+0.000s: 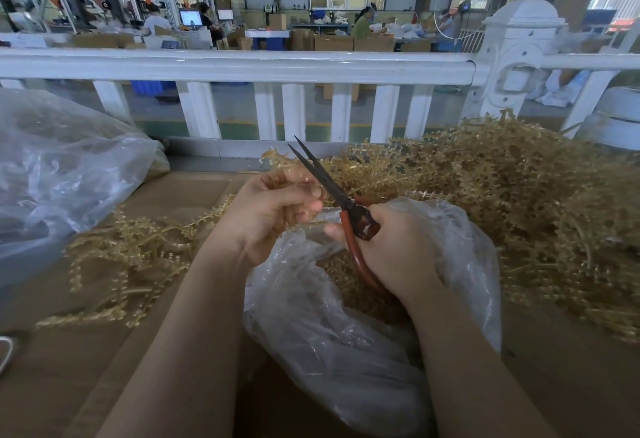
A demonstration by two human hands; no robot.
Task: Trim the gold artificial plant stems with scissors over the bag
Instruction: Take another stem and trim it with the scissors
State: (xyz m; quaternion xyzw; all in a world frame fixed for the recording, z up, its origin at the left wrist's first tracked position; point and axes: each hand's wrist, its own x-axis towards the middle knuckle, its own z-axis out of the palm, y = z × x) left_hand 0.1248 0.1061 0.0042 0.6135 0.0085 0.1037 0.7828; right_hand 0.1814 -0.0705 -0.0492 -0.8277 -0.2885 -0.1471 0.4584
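Observation:
My left hand (273, 216) grips a small bunch of gold artificial stems (282, 166), held above the open clear plastic bag (332, 333). My right hand (394, 250) holds the red-handled scissors (332, 192); their dark blades point up and left, slightly parted, right beside the bunch. Gold trimmings lie inside the bag under my hands. A large heap of gold stems (519, 209) fills the right side, and a smaller spread of gold stems (128, 264) lies on the cardboard at the left.
Brown cardboard surface (86, 368) carries everything. A big crumpled clear bag (59, 174) sits at the left. A white railing (242, 67) runs across just beyond the work surface, with a white post (516, 57) at right. People work far behind it.

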